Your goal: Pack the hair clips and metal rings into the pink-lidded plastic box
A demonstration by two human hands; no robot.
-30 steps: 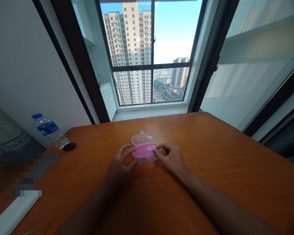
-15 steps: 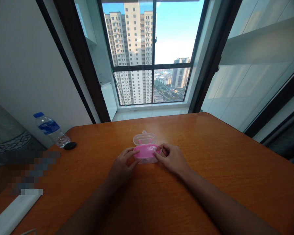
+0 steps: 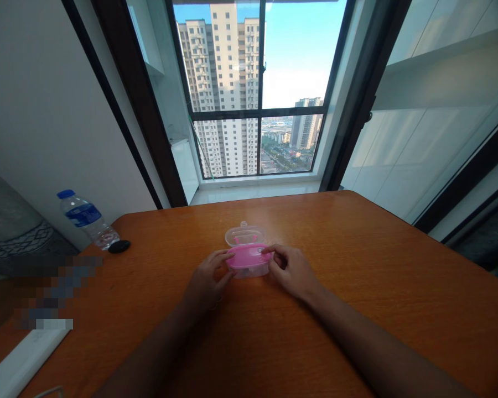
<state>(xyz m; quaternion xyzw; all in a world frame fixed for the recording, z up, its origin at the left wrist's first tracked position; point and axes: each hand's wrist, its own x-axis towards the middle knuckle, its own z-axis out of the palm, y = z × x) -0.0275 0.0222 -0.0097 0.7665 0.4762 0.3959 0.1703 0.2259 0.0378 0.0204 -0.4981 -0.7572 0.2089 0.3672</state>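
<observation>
A small oval plastic box (image 3: pixel 251 272) of clear plastic rests on the wooden table, with its clear lid (image 3: pixel 244 235) tipped back behind it. Inside its top sits a glossy pink tray (image 3: pixel 244 257). My left hand (image 3: pixel 207 279) grips the left end, fingers on the pink rim and thumb low at the front. At the right end, my right hand (image 3: pixel 292 271) is closed, its index fingertip on the pink tray and its thumb against the side. A small shiny spot (image 3: pixel 260 251) shows by that fingertip; I cannot tell what it is.
A water bottle (image 3: pixel 87 218) with a blue cap leans at the table's left edge beside a black round object (image 3: pixel 119 246). A white bar-shaped object (image 3: pixel 27 356) lies at the near left. Beyond the table (image 3: pixel 315 221) is a window.
My right thumb has drawn back from the top of the pink tray to its right end. The right index finger stays near the tray. My left hand and the box hold their place.
</observation>
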